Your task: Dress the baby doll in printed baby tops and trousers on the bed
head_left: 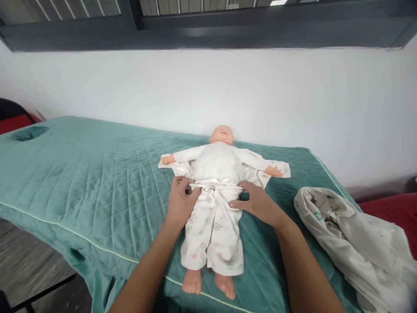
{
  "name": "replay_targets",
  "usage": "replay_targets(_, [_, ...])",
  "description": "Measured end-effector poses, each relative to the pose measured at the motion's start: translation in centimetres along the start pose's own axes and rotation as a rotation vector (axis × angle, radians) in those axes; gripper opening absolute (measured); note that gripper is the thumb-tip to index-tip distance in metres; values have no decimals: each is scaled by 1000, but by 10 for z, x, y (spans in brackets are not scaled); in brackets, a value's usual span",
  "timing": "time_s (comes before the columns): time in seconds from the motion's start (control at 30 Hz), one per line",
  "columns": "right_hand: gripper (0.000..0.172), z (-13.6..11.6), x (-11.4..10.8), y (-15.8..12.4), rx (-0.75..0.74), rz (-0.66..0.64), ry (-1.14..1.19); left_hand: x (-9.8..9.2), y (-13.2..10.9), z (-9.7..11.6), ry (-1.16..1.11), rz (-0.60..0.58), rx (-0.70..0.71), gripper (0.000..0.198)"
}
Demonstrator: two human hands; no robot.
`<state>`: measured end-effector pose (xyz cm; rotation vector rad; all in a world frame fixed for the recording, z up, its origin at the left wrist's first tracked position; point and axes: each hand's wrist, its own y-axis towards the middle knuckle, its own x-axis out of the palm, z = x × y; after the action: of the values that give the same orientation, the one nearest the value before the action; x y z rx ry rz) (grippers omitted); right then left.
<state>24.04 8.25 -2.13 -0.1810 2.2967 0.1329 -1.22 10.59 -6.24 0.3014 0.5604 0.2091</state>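
A baby doll [222, 134] lies on its back with its arms spread and its feet toward me. It has on a white long-sleeved top [219, 161] and white printed trousers [213, 226]. Beneath its arms and back an opened printed jacket [184, 168] is spread out. At the left side of the waist, my left hand [183, 195] pinches the trousers' waistband. My right hand [252, 200] grips the other end of that waistband, thumb and fingers curled at the edge. Bunched fabric and ties run across the waist between both hands.
A green quilted cover [107, 182] lies over the bed, with a face hole [30, 133] at the far left. Crumpled white cloth [355, 243] is heaped at the right. Behind the bed rises a white wall [195, 87] below a dark window frame [260, 30].
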Motion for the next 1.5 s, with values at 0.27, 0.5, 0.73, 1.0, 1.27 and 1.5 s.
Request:
replay_targets(0.27, [41, 2, 6, 4, 54, 91, 210, 4, 12, 21, 10, -78, -37, 13])
replay_targets(0.5, [39, 14, 15, 19, 110, 308, 345, 20, 35, 28, 61, -96, 56, 16])
replay_targets(0.73, [32, 19, 25, 34, -23, 614, 190, 38, 50, 18, 218, -29, 199, 19])
replay_targets(1.0, [30, 14, 25, 30, -107, 546, 125, 33, 46, 8, 141, 42, 344, 12])
replay_targets(1.27, [16, 18, 23, 31, 31, 509, 174, 7, 7, 8, 13, -140, 415, 12])
replay_targets(1.5, [15, 6, 21, 10, -76, 469, 146, 11, 10, 3, 14, -152, 365, 13])
